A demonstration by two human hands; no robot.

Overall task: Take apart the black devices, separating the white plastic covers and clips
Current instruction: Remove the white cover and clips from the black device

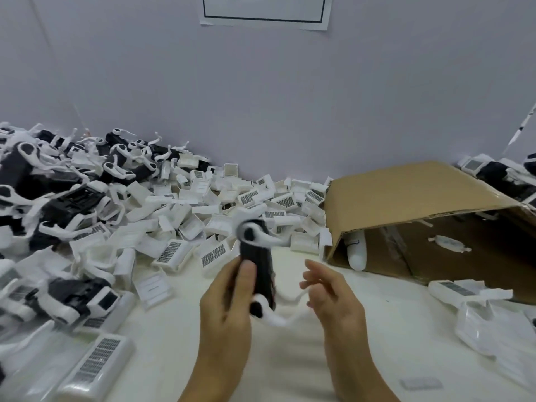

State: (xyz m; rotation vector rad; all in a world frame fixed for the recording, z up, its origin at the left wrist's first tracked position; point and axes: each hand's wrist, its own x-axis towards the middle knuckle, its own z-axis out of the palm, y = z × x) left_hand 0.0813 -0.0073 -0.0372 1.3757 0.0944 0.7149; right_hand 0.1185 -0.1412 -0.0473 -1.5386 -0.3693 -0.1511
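- Head view: my left hand (229, 297) holds a black device (259, 271) in the middle of the scene, a little above the white table (391, 329).
- My left fingers are curled round the device and my thumb (246, 278) lies along its near side.
- The device stands almost upright, and it looks blurry.
- A white clip (258, 236) sits on its far end, with a thin arm poking out to the right.
- Another white clip (275, 310) sits on its near end, and its arm curves off to the right.
- My right hand (330, 291) is just to the right of the device, with loose, half-bent fingers.
- The arm of the near clip reaches up to my right fingers, but I cannot tell if they pinch it.
- A big pile of white covers (220, 216) lies on the far side of the table, by the wall (261, 97).
- A heap of black devices with clips (58, 198) is on the left.
- A white cover with a dark grid (98, 364) lies near me on the left.
- A brown box (420, 204) lies on its side on the right, open toward me.
- A white piece (357, 250) stands inside the box at its left side, and a small one (448, 244) lies farther right.
- Clear bags (493, 332) lie on the near right.
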